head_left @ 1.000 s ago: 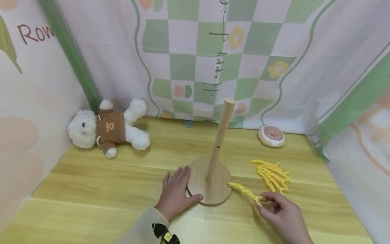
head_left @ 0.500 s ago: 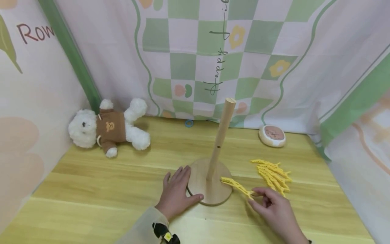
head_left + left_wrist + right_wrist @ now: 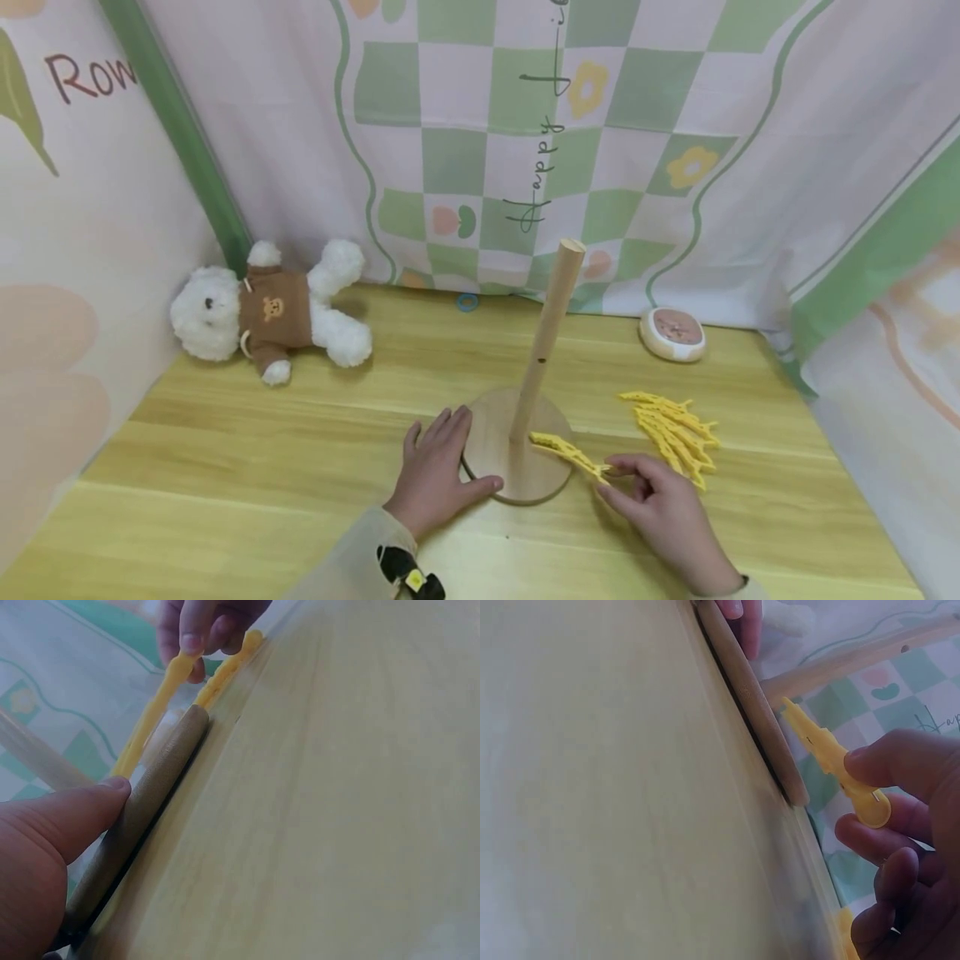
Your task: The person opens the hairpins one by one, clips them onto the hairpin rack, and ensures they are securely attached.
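A round wooden base [image 3: 498, 487] with an upright wooden post [image 3: 551, 308] stands on the table. My left hand [image 3: 438, 473] rests at its left side, fingers straight and thumb on the front rim. My right hand [image 3: 660, 512] pinches the end of a slim yellow plastic piece [image 3: 566, 452], branch-like with openings along it. In the right wrist view the yellow piece [image 3: 825, 750] sits between thumb and finger, its far end beside the foot of the post. From the left wrist view that piece [image 3: 154, 712] is above the base's rim [image 3: 150, 791], not lying on it.
Several similar yellow pieces [image 3: 675, 433] lie in a pile on the table, right of the base. A white plush dog [image 3: 273, 312] in a brown top lies at back left. Behind are a small blue ring [image 3: 467, 302], a rounded clock-like device [image 3: 672, 335] and a printed curtain [image 3: 450, 162].
My right hand has moved left with the yellow piece, bringing its far end from the base's right edge over the base to near the post's foot. The left hand has stayed in place.
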Available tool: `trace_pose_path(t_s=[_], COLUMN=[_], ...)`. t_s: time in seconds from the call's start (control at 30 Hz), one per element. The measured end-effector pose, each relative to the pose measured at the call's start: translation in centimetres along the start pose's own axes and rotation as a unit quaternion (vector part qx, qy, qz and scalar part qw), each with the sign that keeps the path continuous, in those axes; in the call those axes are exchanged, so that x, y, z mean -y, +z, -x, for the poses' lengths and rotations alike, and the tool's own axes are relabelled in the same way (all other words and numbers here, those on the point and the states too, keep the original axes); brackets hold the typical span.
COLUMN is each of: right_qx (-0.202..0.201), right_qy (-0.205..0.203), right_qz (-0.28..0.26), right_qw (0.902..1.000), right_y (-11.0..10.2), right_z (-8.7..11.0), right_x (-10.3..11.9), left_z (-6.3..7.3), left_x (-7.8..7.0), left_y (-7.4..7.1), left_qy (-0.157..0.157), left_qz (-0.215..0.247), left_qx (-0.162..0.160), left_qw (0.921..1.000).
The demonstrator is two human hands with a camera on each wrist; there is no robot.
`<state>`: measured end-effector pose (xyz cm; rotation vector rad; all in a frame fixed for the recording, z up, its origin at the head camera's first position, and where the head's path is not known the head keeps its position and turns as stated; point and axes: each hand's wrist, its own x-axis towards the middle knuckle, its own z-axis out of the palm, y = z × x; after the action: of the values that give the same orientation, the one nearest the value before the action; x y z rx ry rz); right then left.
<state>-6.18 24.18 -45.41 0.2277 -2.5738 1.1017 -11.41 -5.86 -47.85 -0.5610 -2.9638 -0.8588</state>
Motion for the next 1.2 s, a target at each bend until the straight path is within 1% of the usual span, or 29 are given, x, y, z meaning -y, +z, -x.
trace_pose_path(t_s=[0.2,0.47,0.67,0.87,1.07,1.2], right_qx=[0.015,0.032,0.045,0.058,0.060,0.063], right_qy=[0.019,0.029,0.052,0.069,0.074,0.074], right_qz=[0.000,-0.001,-0.013,-0.016,-0.020,-0.021], right_qw=[0.9997,0.9991,0.9976,0.9958,0.9953,0.9950], right_y=[0.3,0.5,0.7,0.8,0.9,0.9], right_z=[-0.3,-0.8,-1.1,-1.4,-1.5,-1.6], right_x=[0.0,-0.1,-0.2,-0.3,-0.2,-0.1], left_z=[0.0,-0.1,-0.1,0.0,0.0,0.0], left_x=[-0.1,-0.2,-0.2,-0.2,-0.3,-0.3], left_y=[0.0,0.0,0.0,-0.2,-0.3,-0.3], left_qy=[0.000,0.000,0.001,0.002,-0.002,-0.003], left_qz=[0.004,-0.001,0.008,0.005,0.005,0.006], left_qx=[0.003,0.003,0.005,0.001,0.006,0.003], left_qw=[1.0000,1.0000,1.0000,1.0000,1.0000,1.0000])
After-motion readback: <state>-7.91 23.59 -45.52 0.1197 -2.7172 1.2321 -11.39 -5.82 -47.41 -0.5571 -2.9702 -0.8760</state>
